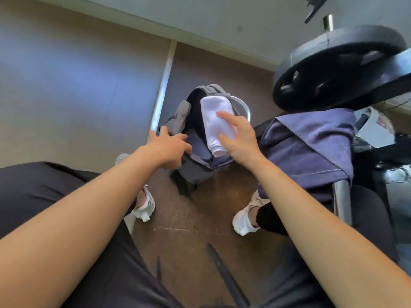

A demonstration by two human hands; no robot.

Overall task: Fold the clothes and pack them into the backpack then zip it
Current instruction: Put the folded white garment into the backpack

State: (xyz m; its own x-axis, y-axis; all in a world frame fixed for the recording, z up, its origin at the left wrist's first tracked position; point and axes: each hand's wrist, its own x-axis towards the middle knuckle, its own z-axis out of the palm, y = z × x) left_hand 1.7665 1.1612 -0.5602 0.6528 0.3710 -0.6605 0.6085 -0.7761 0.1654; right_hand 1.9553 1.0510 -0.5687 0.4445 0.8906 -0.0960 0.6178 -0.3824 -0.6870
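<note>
here the white rolled cloth (pixel 213 112) lies on top of the open grey fabric backpack (pixel 193 167), which stands on the brown floor (pixel 189 218) between the person's feet. the roll's long axis runs away from the person, along the bag's mouth, and it rests on the mouth's right side, not yet down inside. the right hand (pixel 240 138) is the nearer one: it lies on the roll's right flank, fingers (pixel 224 115) spread and fairly straight, touching, not gripping. the dark open gap of the mouth lies just left of the roll, between the two hands. the left hand (pixel 169 147) is at the bag's left rim; whether it pinches the fabric i cannot tell. so the move likely wanted is a push leftward and down. a blue-violet garment (pixel 311 147) hangs just right of the bag, and a black weight plate (pixel 333 70) crowds the far right; the left has more room.
</note>
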